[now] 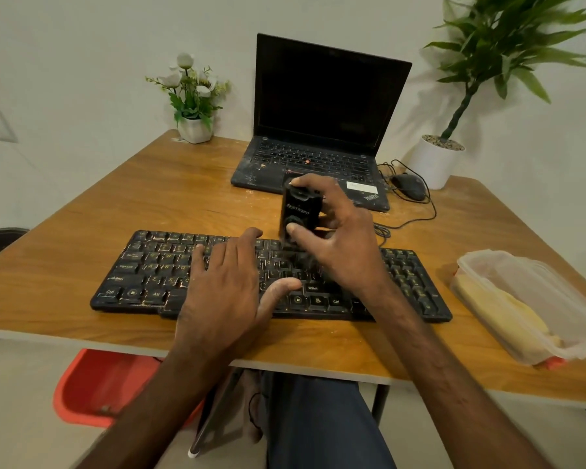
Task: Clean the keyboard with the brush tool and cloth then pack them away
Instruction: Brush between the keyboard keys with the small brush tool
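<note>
My left hand [227, 289] spread flat on keyboard [142, 269], my right hand [339, 238] gripping upright black brush tool [300, 211], clear plastic container [471, 265] holding yellow cloth [508, 309].

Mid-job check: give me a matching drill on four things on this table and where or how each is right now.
Things:
1 brush tool
2 keyboard
3 plastic container
4 laptop

States:
A open, screen dark, at the back of the table
B under the flat left hand
C gripped in the right hand
D at the table's right side, yellow cloth inside

Pairs: 1-C; 2-B; 3-D; 4-A
</note>
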